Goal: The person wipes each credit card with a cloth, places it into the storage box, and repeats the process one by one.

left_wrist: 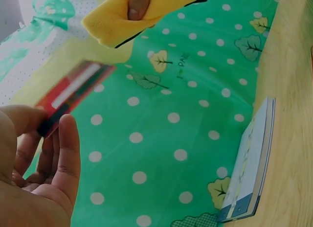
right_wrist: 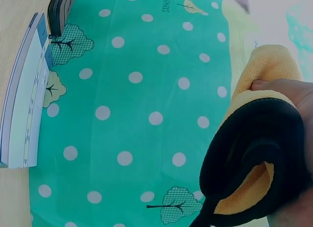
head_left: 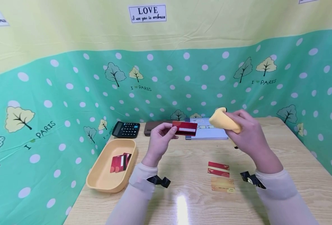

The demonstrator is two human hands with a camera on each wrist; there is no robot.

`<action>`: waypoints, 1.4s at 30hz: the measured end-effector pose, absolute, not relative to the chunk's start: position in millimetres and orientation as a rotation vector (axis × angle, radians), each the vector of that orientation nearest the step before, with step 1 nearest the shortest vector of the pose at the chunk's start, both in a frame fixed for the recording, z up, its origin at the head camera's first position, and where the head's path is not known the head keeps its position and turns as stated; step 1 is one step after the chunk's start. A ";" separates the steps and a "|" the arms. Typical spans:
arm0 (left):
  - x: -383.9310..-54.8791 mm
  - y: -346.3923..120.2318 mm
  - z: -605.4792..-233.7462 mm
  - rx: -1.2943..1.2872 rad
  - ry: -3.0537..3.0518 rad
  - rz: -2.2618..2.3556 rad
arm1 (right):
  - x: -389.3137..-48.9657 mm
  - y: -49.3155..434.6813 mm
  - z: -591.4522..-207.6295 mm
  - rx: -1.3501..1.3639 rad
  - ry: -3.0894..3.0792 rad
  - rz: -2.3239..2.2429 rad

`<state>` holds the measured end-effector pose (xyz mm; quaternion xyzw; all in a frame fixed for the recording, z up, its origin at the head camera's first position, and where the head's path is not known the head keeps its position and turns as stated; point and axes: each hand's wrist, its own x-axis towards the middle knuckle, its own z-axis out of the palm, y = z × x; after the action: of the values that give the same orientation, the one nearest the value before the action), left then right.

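Between thumb and fingers my left hand [head_left: 161,137] pinches a red bank card [head_left: 189,124] by one end. The card's white strip and dark stripe face me, held up above the table. My right hand [head_left: 249,132] grips a folded yellow cloth [head_left: 225,121], raised to the right of the card and apart from it. In the right wrist view the cloth [right_wrist: 271,65] shows a black edging along its fold. Red cards [head_left: 117,164] lie inside a yellow-orange tray [head_left: 111,188] at the left. Below the hands, red cards [head_left: 218,172] and a gold card [head_left: 223,185] lie on the table.
A black calculator [head_left: 126,130] stands behind the tray. Beside it lies a brown wallet [head_left: 152,127], and a light blue notebook [head_left: 206,135] lies at the back of the wooden table [head_left: 191,200]. A green dotted curtain [head_left: 154,93] encloses the back and sides.
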<state>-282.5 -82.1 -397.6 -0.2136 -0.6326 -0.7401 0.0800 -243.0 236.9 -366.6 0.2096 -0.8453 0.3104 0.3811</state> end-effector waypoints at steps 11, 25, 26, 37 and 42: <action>-282.2 -79.0 -400.5 -0.669 -1.891 -2.293 | -241.8 225.9 -366.4 0.593 -2.124 0.820; -277.6 -69.0 -405.5 -0.725 -1.979 -2.327 | -244.9 201.2 -382.8 0.712 -2.164 0.754; -276.8 -67.8 -405.6 -0.739 -1.984 -2.326 | -245.1 199.5 -383.9 0.717 -2.171 0.741; -272.5 -62.5 -406.1 -0.803 -1.958 -2.323 | -242.5 184.6 -389.7 0.767 -2.236 0.643; -271.9 -64.8 -403.9 -0.797 -1.980 -2.308 | -243.4 189.7 -388.4 0.716 -2.223 0.637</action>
<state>-271.9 -64.8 -403.9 -0.2535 -0.6299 -0.7341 -0.0012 -243.4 189.7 -388.4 0.2769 -0.8593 0.2462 0.3526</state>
